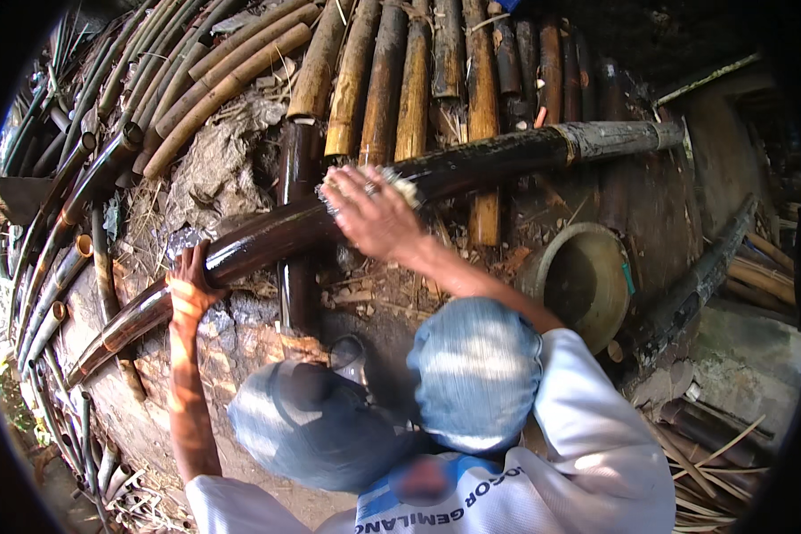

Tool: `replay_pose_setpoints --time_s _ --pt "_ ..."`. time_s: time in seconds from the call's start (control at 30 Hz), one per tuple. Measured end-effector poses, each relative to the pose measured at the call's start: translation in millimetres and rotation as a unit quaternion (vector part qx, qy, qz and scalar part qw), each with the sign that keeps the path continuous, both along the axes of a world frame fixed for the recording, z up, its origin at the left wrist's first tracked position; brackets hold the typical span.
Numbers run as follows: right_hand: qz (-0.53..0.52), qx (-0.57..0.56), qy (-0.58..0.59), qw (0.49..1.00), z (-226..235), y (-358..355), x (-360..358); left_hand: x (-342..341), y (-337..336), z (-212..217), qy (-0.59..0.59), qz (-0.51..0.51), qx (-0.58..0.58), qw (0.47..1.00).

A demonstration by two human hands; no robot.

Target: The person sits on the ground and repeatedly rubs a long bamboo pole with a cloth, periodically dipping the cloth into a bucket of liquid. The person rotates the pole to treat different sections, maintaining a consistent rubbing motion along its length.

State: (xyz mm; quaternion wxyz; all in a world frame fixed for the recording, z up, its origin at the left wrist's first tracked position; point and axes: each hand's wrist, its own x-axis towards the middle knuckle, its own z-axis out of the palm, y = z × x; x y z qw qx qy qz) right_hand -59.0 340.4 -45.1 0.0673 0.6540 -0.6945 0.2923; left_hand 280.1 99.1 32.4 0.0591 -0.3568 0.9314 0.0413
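Note:
A long dark, wet bamboo pole [267, 236] lies aslant in front of me, its left end lower and its right end higher, pale grey toward the far right tip. My left hand [191, 283] grips the pole left of its middle, fingers over the top edge. Farther along, my right hand [369, 209] presses a pale, shaggy wad [404, 189] against the pole, fingers stretched over it and slightly blurred. Part of the wad is hidden under the palm; its material I cannot make out. Beneath the pole runs a shorter dark bamboo piece [299, 178].
Several cut bamboo lengths [378, 89] stand in a row beyond the pole. More poles [80, 191] are stacked at the left. A round basin [587, 280] sits right of my knees, near a dark bamboo piece [690, 285]. Chips and strips litter the ground.

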Motion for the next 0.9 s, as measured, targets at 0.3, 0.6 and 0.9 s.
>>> replay_pose_setpoints --time_s 0.3,0.6,0.9 --pt "-0.295 0.064 0.033 0.953 65.1 86.8 -186.1 -13.8 2.3 -10.8 -0.005 -0.023 0.001 1.000" --pt "-0.183 0.046 -0.013 0.982 9.5 59.3 -134.8 -14.3 -14.4 2.4 -0.007 -0.047 0.018 0.999" --pt "-0.117 -0.033 -0.042 0.992 19.9 9.8 -61.1 -24.5 -15.8 1.2 -0.024 -0.047 0.070 0.996"
